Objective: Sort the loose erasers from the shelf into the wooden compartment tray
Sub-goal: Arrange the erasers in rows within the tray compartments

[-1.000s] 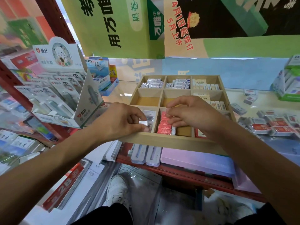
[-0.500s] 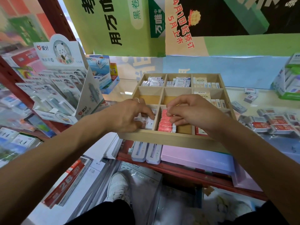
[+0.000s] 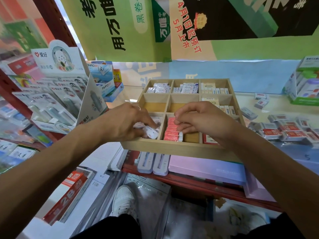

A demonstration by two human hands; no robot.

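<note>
The wooden compartment tray [image 3: 179, 147] sits on the shelf in front of me, with nine compartments. My left hand [image 3: 126, 123] reaches into the near-left compartment and pinches a tilted white wrapped eraser [image 3: 152, 133] among other white ones. My right hand [image 3: 202, 121] hovers over the near-middle compartment, its curled fingers and thumb against the row of red erasers [image 3: 171, 130]. The far row holds white, blue-white and cream erasers [image 3: 185, 88]. Loose red-and-white erasers [image 3: 286, 131] lie piled on the shelf to the tray's right.
A white cardboard display of correction tapes [image 3: 57, 100] stands left of the tray. A green-and-white box [image 3: 303, 87] is at the far right, with a few loose erasers [image 3: 260, 100] near it. Pencil cases and a pink box [image 3: 207, 169] lie below the tray's front edge.
My left hand has moved from the tray's near-left rim further into the near-left compartment with the white eraser. My right hand has stayed on the red erasers.
</note>
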